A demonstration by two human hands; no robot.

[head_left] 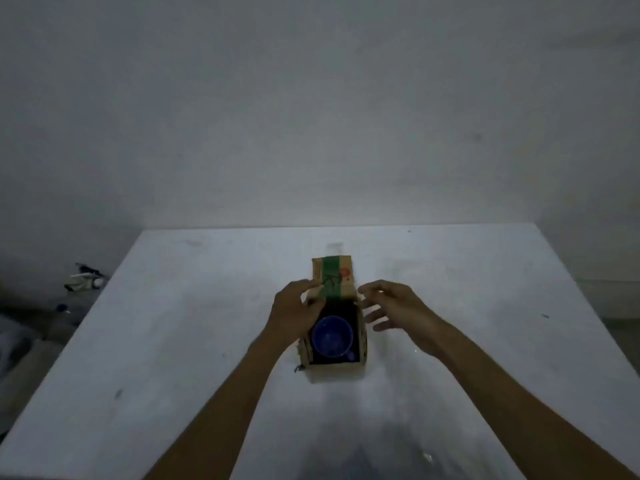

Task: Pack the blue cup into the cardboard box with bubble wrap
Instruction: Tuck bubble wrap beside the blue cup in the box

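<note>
A small cardboard box (363, 344) stands open in the middle of the white table. The blue cup (331, 336) sits upright inside it, mouth up, its handle toward the near right corner. The box's far flap (341, 277), printed green and brown, stands raised. My left hand (294, 313) rests against the box's left side with fingertips on the far flap's left edge. To the right of the box my right hand (398, 308) hovers with fingers spread, holding nothing. I see no bubble wrap clearly; a faint shiny patch lies at the near table edge.
The white table (173, 341) reaches to a bare wall behind. Off its left edge, on the dark floor, lie some small objects (85, 278). Small dark specks dot the tabletop.
</note>
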